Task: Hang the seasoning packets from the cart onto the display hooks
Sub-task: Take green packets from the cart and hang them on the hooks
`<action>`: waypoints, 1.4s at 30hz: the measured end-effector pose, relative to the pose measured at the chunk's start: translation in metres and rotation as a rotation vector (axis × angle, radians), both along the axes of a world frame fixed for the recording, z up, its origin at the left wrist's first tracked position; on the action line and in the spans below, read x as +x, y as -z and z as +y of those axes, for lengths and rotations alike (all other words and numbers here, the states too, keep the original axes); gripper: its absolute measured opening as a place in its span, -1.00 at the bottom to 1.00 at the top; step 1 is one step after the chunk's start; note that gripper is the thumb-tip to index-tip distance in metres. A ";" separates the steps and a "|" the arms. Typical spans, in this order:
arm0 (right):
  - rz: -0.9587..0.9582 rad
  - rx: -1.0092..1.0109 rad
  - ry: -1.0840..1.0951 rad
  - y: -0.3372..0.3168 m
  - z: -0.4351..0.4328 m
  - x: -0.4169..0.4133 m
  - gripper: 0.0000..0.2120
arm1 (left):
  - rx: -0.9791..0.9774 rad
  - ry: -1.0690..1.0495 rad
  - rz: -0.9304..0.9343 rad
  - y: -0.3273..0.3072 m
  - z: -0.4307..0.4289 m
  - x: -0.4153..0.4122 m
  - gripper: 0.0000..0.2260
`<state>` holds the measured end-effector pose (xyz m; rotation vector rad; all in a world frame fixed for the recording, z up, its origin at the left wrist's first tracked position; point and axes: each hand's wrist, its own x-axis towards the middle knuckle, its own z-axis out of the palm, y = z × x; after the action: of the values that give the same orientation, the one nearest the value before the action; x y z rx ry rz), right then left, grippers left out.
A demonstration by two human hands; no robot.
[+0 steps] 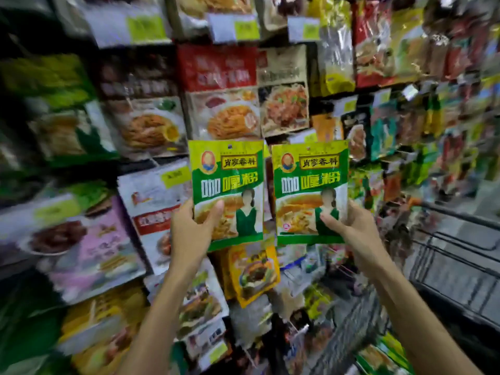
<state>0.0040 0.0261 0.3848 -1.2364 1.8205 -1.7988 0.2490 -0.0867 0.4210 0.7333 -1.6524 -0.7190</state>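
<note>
Two green packets held up side by side in front of the shelf wall, both upright, print toward the camera, a narrow gap between them. Left packet (pixel 226 182) pinched at its lower left corner by the left hand (pixel 189 231): thumb laid across the front, other fingers behind the packet and hidden. Right packet (pixel 311 185) pinched at its lower right edge by the right hand (pixel 354 228): thumb on the front, fingers curled round the back. Whether either top edge touches a hook, cannot tell.

Behind them, rows of hanging packets (pixel 147 125), mostly blurred, with yellow-green price tags (pixel 246 29) above. Just below the two green packets, a yellow packet (pixel 254 274), hanging tilted. At the lower right, the cart (pixel 460 266), dark wire, well apart from both hands; contents too blurred to tell.
</note>
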 end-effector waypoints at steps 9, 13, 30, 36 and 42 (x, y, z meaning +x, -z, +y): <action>0.006 -0.177 -0.424 -0.105 -0.097 0.140 -0.62 | -0.161 -0.388 0.125 -0.103 0.022 0.164 -0.79; -0.031 -0.203 -0.595 -0.131 -0.129 0.203 -0.76 | -0.193 -0.515 0.147 -0.132 0.025 0.217 -0.79; -0.104 -0.173 -0.680 -0.182 -0.189 0.267 -0.80 | -0.174 -0.631 0.237 -0.155 -0.004 0.285 -0.84; -0.126 -0.148 -0.708 -0.182 -0.199 0.266 -0.75 | -0.192 -0.625 0.242 -0.159 -0.014 0.278 -0.89; -0.089 -0.092 -0.655 -0.191 -0.230 0.272 -0.72 | -0.214 -0.554 0.261 -0.162 -0.022 0.268 -0.79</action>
<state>0.2760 -0.2038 0.5754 -1.5267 1.1021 -1.5303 0.5172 -0.1085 0.5835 0.8515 -1.1859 -0.2250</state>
